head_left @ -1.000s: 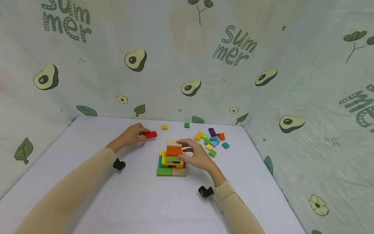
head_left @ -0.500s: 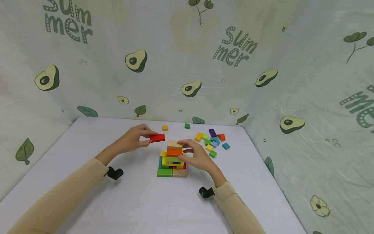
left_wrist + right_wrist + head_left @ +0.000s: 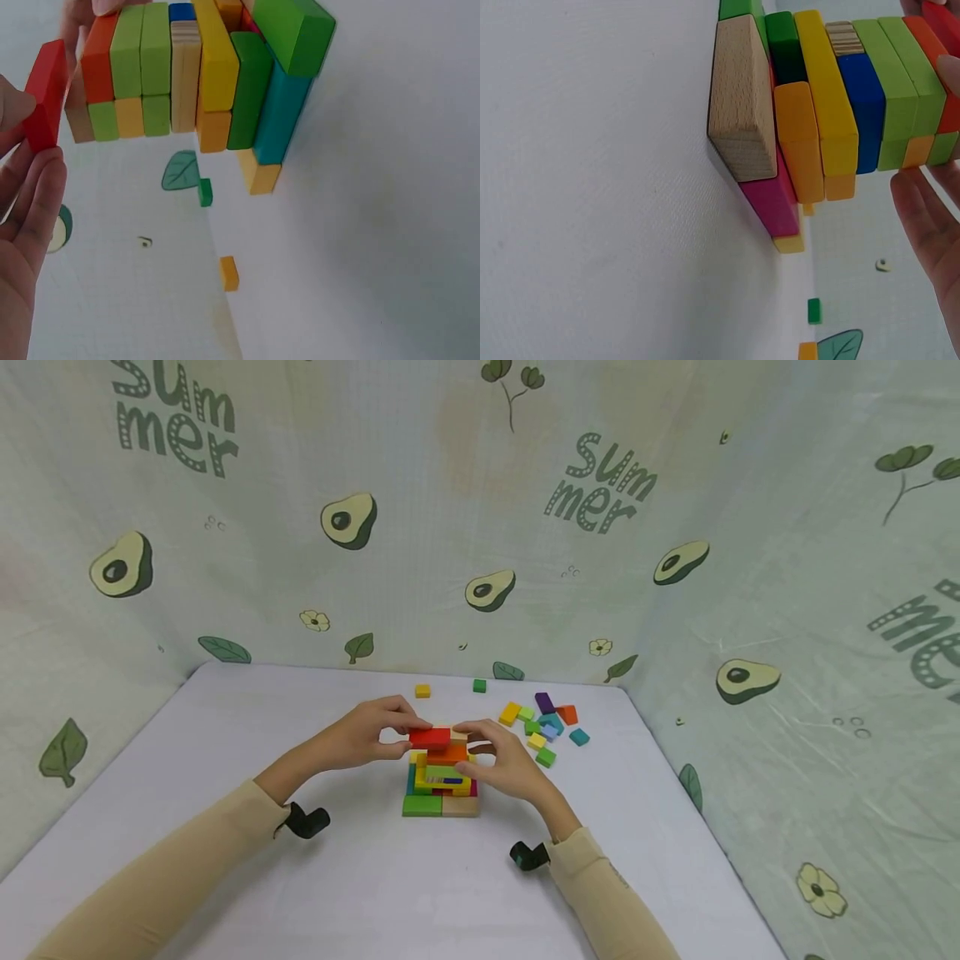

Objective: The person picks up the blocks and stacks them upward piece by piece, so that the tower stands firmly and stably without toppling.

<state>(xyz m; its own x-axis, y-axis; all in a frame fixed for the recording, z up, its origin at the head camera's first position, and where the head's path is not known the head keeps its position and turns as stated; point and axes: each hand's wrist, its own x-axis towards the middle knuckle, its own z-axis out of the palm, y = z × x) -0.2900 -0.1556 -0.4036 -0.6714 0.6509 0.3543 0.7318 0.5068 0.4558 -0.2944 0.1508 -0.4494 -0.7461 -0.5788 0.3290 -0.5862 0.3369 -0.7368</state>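
Nearest you is the bare front of the white table (image 3: 375,885), with your two sleeves (image 3: 168,868) reaching over it. Next comes the tower (image 3: 448,781), in the middle of the table. Its bottom green block (image 3: 422,807) and bottom wooden block (image 3: 461,807) lie flat side by side at the front. Many rows are stacked above these, up to an orange block (image 3: 447,756) and a top wooden block (image 3: 80,112). So a lot of the building looks done.

Your right hand (image 3: 504,762) is bent round the upper right side of the tower, thumb in front, and seems to keep it steady. Your left hand (image 3: 375,732) pinches one end of the red block (image 3: 431,739), with the fingers only as far apart as the block is thick. The red block is up by the top of the tower. The left wrist view seems to show a thin gap, so I judge it is not yet set down.

Farther back on the right is a messy bunch of loose blocks (image 3: 544,702), not used yet. Farthest away, a small yellow block (image 3: 423,691) and a small green block (image 3: 479,686) sit alone near the cloth wall (image 3: 420,443). How many of these are needed, I cannot tell.
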